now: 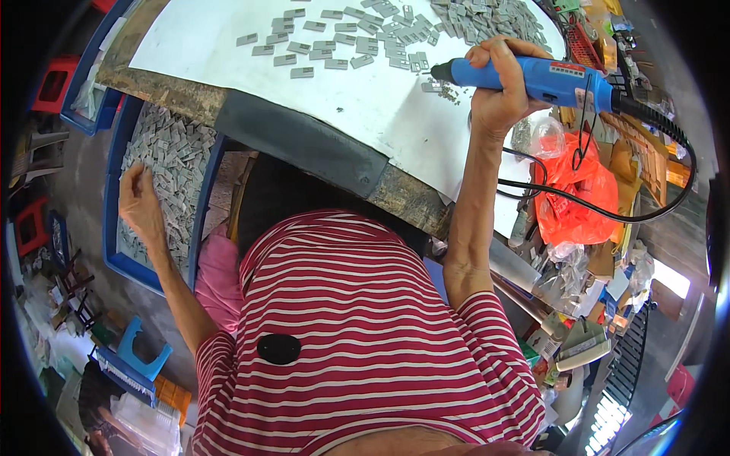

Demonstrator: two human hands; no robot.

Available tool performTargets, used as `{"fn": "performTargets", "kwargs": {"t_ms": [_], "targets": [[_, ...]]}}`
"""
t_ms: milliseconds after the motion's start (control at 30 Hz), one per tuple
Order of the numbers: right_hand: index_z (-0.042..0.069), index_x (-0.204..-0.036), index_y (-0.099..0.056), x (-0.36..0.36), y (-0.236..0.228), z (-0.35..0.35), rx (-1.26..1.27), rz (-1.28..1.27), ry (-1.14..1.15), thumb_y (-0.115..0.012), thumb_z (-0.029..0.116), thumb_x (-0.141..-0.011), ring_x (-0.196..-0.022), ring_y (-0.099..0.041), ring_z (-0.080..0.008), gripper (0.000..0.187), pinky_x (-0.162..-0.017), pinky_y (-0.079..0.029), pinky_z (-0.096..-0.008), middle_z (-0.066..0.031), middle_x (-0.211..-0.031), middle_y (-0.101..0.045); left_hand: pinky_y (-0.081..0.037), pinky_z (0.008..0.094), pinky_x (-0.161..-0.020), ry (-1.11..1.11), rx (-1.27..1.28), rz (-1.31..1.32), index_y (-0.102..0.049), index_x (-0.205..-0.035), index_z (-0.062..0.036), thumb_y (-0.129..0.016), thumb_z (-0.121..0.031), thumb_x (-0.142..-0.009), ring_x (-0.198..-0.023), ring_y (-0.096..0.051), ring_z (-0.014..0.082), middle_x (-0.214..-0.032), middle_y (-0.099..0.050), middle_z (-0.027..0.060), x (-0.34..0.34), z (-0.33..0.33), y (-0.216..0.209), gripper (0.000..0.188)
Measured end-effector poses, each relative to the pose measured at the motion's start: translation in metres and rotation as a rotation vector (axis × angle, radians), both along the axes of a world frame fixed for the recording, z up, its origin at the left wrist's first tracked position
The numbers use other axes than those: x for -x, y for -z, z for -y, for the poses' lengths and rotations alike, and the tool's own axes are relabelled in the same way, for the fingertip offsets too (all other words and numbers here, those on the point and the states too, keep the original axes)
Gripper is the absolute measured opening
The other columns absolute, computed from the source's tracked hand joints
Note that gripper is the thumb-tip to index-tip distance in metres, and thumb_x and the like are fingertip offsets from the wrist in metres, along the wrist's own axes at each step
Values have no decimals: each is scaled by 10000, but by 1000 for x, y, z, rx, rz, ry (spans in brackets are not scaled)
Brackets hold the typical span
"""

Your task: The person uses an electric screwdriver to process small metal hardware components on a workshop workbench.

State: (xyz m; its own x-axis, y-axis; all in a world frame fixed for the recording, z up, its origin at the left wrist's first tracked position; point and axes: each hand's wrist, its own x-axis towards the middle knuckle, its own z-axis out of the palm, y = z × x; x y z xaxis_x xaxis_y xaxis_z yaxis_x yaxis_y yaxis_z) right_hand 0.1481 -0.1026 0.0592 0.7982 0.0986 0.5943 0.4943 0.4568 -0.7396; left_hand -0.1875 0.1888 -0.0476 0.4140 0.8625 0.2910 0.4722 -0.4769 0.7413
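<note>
My right hand (502,87) is wrapped round a blue electric screwdriver (559,80), held nearly level above the white work surface (380,137). Its black nose points left, close to several small grey rectangular plastic pieces (418,62). Just below the nose, one grey piece (431,87) lies beside a scatter of tiny screws (450,95). Off to the left, my left hand (141,199) hangs over a blue bin (114,243) full of similar grey pieces (179,163). Its fingers are loosely bent and apart, with nothing visible in them.
A dense pile of grey pieces (494,23) covers the far right of the surface. From the screwdriver a black cable (661,216) loops past a red plastic bag (578,190). A dark pad (304,140) lies along the near edge. Another blue bin (84,114) stands at far left.
</note>
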Motion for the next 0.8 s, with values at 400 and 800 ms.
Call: {"fn": "performTargets", "kwargs": {"t_ms": [400,800], "targets": [[-41,-822,-486,8,-4,3,-44,-114,-32,-591,-8,-661,-461,-541,-194,195,-526,-474,-316,-115,-555,-537,-458,257,-693,146,-152,105,-603,-948,1,-558,-12,-793,-761,-579,155,-861,-610,106,-72,56,-48,162],[12,-905,-476,26,-14,24,-184,-193,-273,-502,66,-748,-532,-498,-184,168,-573,-427,-378,-144,-740,-552,-414,255,-576,834,145,266,-566,-939,-7,-649,-79,-707,-602,-454,149,-779,-530,73,-221,187,-45,257]]}}
